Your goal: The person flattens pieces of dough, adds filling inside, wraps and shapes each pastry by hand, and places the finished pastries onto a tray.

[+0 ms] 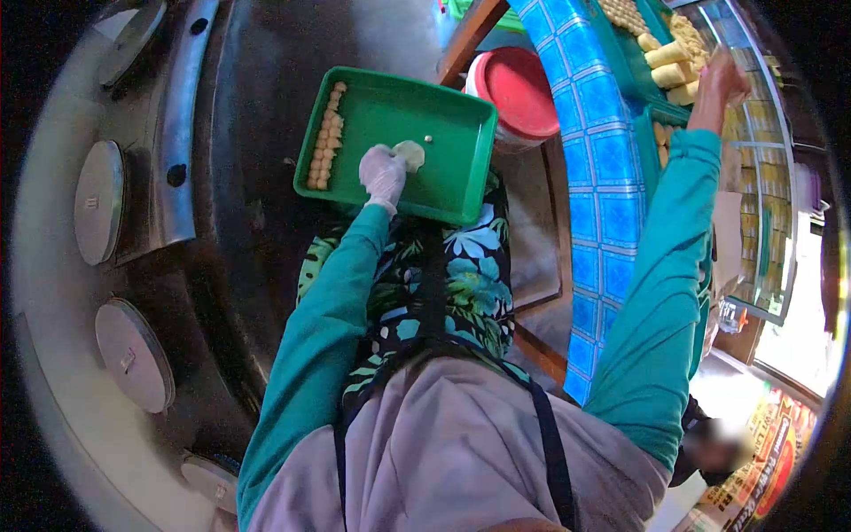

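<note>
My left hand (384,176), in a whitish glove, is over the green tray (443,199) on my lap, its fingers closed on a flat, pale round of dough (409,155). A tiny pale ball (428,138) lies on the tray floor just beyond. Along the tray's left side, small round dough balls (326,142) stand in tight rows. My right hand (725,80) is raised at the upper right, beside thick pale-yellow dough rolls (669,66) in another green tray. Its fingers look curled; what they hold, if anything, is hidden.
A blue tiled counter (598,182) curves along my right. Below its edge stands a white bucket with a red lid (519,89). Round lidded containers (99,202) line the left side. A person (709,452) is at the lower right, near a printed carton (776,452).
</note>
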Demonstrator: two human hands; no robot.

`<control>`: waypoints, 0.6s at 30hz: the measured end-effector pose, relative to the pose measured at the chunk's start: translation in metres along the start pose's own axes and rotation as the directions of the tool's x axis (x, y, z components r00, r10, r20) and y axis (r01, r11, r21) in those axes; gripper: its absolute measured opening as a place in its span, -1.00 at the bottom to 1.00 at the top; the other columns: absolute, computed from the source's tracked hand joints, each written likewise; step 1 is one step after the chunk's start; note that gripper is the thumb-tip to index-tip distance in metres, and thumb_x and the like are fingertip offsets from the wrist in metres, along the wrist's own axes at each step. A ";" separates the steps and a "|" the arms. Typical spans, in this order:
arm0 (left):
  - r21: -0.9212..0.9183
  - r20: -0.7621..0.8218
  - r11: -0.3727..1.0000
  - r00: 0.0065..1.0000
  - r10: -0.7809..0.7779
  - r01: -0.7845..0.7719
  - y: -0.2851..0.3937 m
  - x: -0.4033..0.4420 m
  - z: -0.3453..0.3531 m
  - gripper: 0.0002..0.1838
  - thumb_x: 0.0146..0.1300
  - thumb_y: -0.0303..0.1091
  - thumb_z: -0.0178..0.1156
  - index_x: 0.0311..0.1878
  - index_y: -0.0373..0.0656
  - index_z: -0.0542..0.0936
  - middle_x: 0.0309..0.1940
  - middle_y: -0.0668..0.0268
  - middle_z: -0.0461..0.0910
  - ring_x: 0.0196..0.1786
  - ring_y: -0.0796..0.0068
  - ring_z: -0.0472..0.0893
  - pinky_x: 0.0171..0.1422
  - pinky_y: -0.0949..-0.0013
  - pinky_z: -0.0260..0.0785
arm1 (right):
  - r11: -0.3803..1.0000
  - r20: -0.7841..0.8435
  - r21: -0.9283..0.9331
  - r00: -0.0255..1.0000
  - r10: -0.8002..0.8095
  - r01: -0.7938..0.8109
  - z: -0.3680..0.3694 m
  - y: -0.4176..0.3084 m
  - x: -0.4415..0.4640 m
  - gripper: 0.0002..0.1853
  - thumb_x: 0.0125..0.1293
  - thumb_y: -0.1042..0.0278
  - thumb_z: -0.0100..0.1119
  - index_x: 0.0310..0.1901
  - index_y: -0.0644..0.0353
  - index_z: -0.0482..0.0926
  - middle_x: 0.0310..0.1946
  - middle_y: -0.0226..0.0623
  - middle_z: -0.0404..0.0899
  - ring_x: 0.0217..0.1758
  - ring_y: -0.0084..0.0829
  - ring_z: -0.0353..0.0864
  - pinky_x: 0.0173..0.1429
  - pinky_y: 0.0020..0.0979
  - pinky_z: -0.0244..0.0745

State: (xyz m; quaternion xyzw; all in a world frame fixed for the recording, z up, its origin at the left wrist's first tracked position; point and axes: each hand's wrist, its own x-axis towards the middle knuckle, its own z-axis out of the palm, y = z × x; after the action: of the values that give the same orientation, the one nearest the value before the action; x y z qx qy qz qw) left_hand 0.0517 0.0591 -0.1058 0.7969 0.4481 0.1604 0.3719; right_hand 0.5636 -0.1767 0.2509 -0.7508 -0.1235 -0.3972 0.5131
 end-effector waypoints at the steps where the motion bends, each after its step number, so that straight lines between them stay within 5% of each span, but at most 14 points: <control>1: 0.008 -0.004 1.000 1.000 0.009 -0.009 0.001 -0.002 0.001 -0.74 0.01 -0.20 0.29 -0.45 -0.24 0.67 -0.41 -0.01 0.65 -0.28 -0.06 0.64 -0.14 -0.02 0.45 | 0.991 -0.030 0.122 0.998 0.054 -0.050 0.006 -0.017 0.000 -0.64 0.07 0.10 0.33 -0.45 0.27 0.49 -0.59 -0.24 0.50 -0.62 -0.43 0.47 -0.41 -0.34 0.43; 3: -0.024 -0.060 0.999 0.998 0.021 -0.022 0.004 -0.007 0.004 -0.77 0.03 -0.24 0.28 -0.45 -0.25 0.66 -0.41 0.00 0.65 -0.29 -0.05 0.64 -0.16 0.00 0.45 | 0.936 0.083 0.195 0.946 -0.313 0.293 0.012 -0.019 -0.005 -0.70 0.10 0.21 0.26 -0.34 0.32 0.50 -0.56 -0.27 0.51 -0.59 -0.45 0.47 -0.46 -0.42 0.38; 5: -0.057 -0.118 0.998 0.992 0.031 -0.038 0.008 -0.011 0.006 -0.80 0.05 -0.28 0.28 -0.45 -0.26 0.65 -0.41 0.01 0.66 -0.31 -0.04 0.64 -0.18 0.03 0.46 | 0.827 0.159 0.555 0.965 -0.210 0.089 -0.003 -0.159 -0.154 -0.78 0.22 0.30 0.10 -0.32 0.31 0.59 -0.55 -0.33 0.54 -0.50 -0.47 0.51 -0.46 -0.40 0.33; 6: -0.141 -0.128 0.990 0.992 -0.008 -0.010 0.011 -0.013 0.005 -0.82 0.07 -0.31 0.27 -0.43 -0.27 0.65 -0.40 0.02 0.66 -0.30 0.00 0.66 -0.19 0.08 0.47 | 0.780 0.257 0.363 0.749 -0.610 0.511 -0.015 -0.151 -0.182 -0.72 0.33 0.30 -0.04 -0.37 0.24 0.64 -0.55 -0.32 0.55 -0.52 -0.51 0.52 -0.49 -0.40 0.32; 7: -0.224 -0.138 0.974 0.989 -0.050 0.018 0.012 -0.014 0.004 -0.83 0.08 -0.34 0.26 -0.42 -0.27 0.65 -0.40 0.03 0.67 -0.30 0.03 0.67 -0.19 0.13 0.48 | 0.705 0.303 0.540 0.675 -0.673 0.461 -0.014 -0.173 -0.235 -0.62 0.41 0.24 -0.14 -0.43 0.18 0.65 -0.56 -0.32 0.53 -0.55 -0.54 0.48 -0.51 -0.38 0.31; 8: -0.225 -0.139 0.974 0.989 -0.054 0.022 0.008 -0.012 0.006 -0.83 0.08 -0.34 0.26 -0.42 -0.27 0.65 -0.40 0.03 0.67 -0.30 0.03 0.67 -0.19 0.13 0.48 | 0.895 0.433 0.324 0.793 -0.429 0.307 -0.008 -0.161 -0.286 -0.56 0.45 0.12 -0.12 -0.46 0.19 0.63 -0.56 -0.36 0.52 -0.57 -0.56 0.45 -0.53 -0.40 0.31; 9: -0.317 -0.116 0.948 0.992 -0.038 -0.001 -0.001 -0.009 0.011 -0.84 0.08 -0.36 0.25 -0.38 -0.27 0.67 -0.39 0.04 0.68 -0.30 0.07 0.68 -0.19 0.18 0.49 | 0.937 0.618 0.347 0.760 -0.201 -0.033 -0.012 -0.163 -0.332 -0.73 0.34 0.17 0.07 -0.25 0.23 0.59 -0.54 -0.38 0.54 -0.57 -0.59 0.46 -0.53 -0.45 0.31; 11: -0.404 -0.093 0.915 0.995 -0.028 -0.012 -0.010 -0.006 0.015 -0.84 0.07 -0.38 0.24 -0.35 -0.27 0.69 -0.38 0.05 0.68 -0.31 0.11 0.69 -0.18 0.22 0.49 | 0.706 0.818 0.144 0.485 0.309 -0.693 -0.019 -0.167 -0.422 -0.42 0.12 0.27 0.44 0.16 0.31 0.51 -0.51 -0.42 0.59 -0.58 -0.64 0.48 -0.53 -0.56 0.32; 14: -0.383 -0.005 0.919 0.994 -0.109 0.099 -0.009 0.000 0.009 -0.80 0.05 -0.44 0.22 -0.26 -0.26 0.72 -0.37 0.05 0.69 -0.30 0.20 0.70 -0.14 0.25 0.51 | 0.738 0.825 -0.001 0.416 0.381 -0.675 -0.018 -0.106 -0.517 -0.41 0.12 0.27 0.45 0.19 0.26 0.52 -0.53 -0.38 0.58 -0.58 -0.62 0.49 -0.49 -0.50 0.40; 16: -0.302 0.011 0.950 0.996 -0.084 0.083 0.001 -0.002 0.002 -0.73 0.01 -0.49 0.24 -0.17 -0.26 0.72 -0.37 0.07 0.71 -0.31 0.25 0.71 -0.13 0.29 0.51 | 0.938 0.849 -0.059 0.477 0.228 -0.342 -0.021 -0.089 -0.546 -0.44 0.10 0.26 0.39 0.16 0.24 0.53 -0.45 -0.16 0.61 -0.43 -0.33 0.63 -0.30 -0.30 0.56; 17: -0.298 0.014 0.951 0.996 -0.083 0.084 0.000 -0.003 0.001 -0.73 0.01 -0.49 0.24 -0.17 -0.26 0.72 -0.37 0.07 0.71 -0.31 0.25 0.71 -0.13 0.29 0.51 | 0.936 0.848 -0.061 0.477 0.232 -0.347 -0.022 -0.087 -0.555 -0.44 0.10 0.26 0.39 0.16 0.24 0.53 -0.45 -0.16 0.61 -0.43 -0.33 0.63 -0.30 -0.30 0.56; 18: -0.349 -0.027 0.935 0.997 -0.074 0.060 -0.003 -0.002 0.004 -0.69 0.00 -0.49 0.25 -0.12 -0.26 0.71 -0.38 0.08 0.71 -0.32 0.27 0.71 -0.14 0.31 0.51 | 0.986 0.838 -0.008 0.536 0.099 -0.169 -0.024 -0.089 -0.558 -0.47 0.10 0.31 0.35 0.16 0.21 0.54 -0.36 -0.09 0.60 -0.32 -0.21 0.63 -0.21 -0.23 0.57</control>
State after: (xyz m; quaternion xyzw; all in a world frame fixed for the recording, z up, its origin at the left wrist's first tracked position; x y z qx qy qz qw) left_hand 0.0510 0.0568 -0.1104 0.6994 0.4470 0.2402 0.5033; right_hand 0.1345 -0.0335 -0.0892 -0.8367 -0.3094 0.0530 0.4488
